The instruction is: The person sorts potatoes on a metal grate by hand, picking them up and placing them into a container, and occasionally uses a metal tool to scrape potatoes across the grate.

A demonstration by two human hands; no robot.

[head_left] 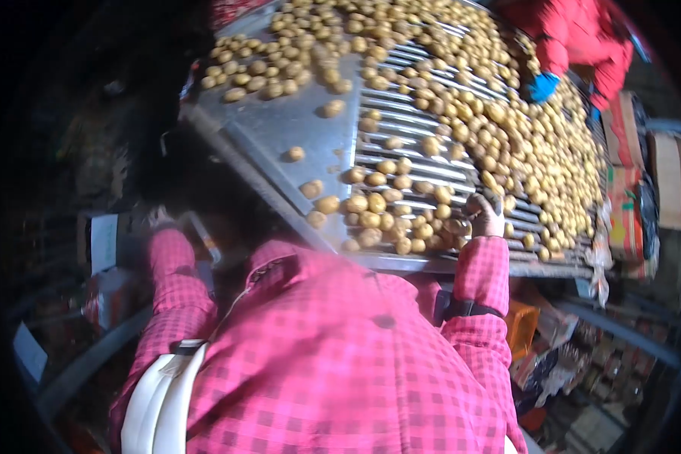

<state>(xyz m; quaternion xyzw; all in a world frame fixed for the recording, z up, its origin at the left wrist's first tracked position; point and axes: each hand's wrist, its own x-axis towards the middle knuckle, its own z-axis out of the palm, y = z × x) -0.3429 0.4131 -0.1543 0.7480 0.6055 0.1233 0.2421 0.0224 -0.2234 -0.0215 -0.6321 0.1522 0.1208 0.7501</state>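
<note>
Potatoes [507, 151] lie in a thick layer over a sorting table of metal bars [412, 117]. My right hand [486, 216], its fingers dark, is at the near edge of the bars among the potatoes. Those fingers are curled, and what they hold, if anything, is hidden. Beside it on the left sits a darker potato [455, 226]. My left hand [160, 218] is away from the table, low on the left, close to a white sheet [104, 242]. Blur and shadow hide its fingers.
A smooth metal plate [280, 125] with scattered potatoes forms the table's left part. Across the table, a person in red reaches in with a blue-gloved hand [542, 87]. Cardboard boxes [673, 180] stand at the right, and an orange crate [520, 329] is below the near edge.
</note>
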